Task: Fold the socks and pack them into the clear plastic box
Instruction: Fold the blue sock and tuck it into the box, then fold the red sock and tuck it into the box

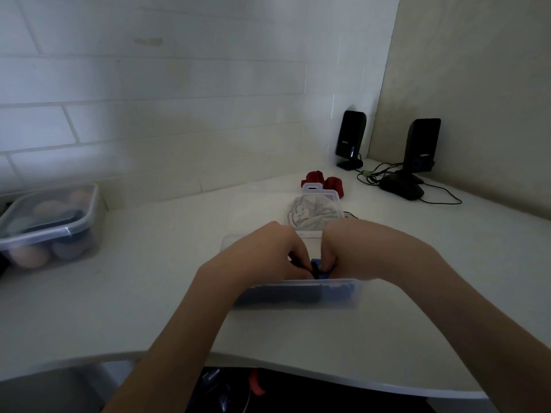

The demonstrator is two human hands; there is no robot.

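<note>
The clear plastic box lies on the white desk in front of me, its lid swung open toward the wall. Both of my hands reach down inside it. My left hand and my right hand pinch a blue sock between their fingertips. More dark blue fabric shows through the box's near wall. A grey patterned sock shows through the open lid. A red sock pair lies behind the lid.
A second lidded clear box full of rolled socks stands at the far left. Two black speakers with cables and a black mouse sit in the back right corner. The desk's curved front edge is close to me.
</note>
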